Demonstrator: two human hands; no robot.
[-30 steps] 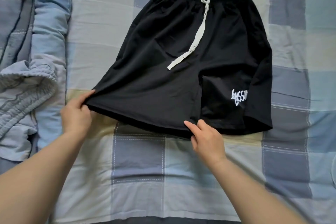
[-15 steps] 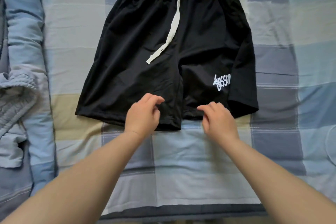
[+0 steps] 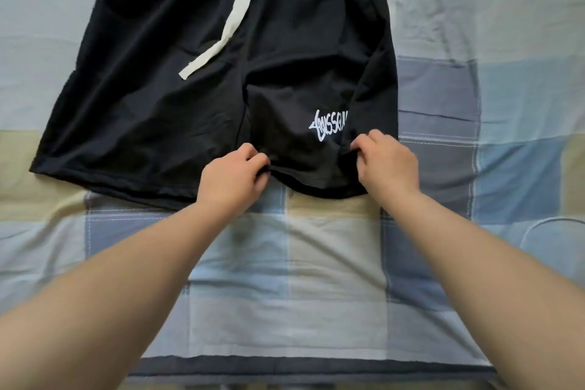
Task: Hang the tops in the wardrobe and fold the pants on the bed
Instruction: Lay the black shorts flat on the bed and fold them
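Black fabric shorts (image 3: 177, 79) with a white drawstring (image 3: 235, 14) are lying on the checked bedsheet (image 3: 285, 263); left hand (image 3: 232, 179) and right hand (image 3: 387, 163) are each pinching the right leg's hem at frame centre.

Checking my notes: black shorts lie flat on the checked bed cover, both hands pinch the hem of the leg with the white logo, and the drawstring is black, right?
Not quite: the head view shows the drawstring is white, not black. The rest holds.

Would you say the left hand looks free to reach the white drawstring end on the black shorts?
Probably yes, once it lets go: the left hand pinches the shorts' hem, and only flat fabric lies before the drawstring end.
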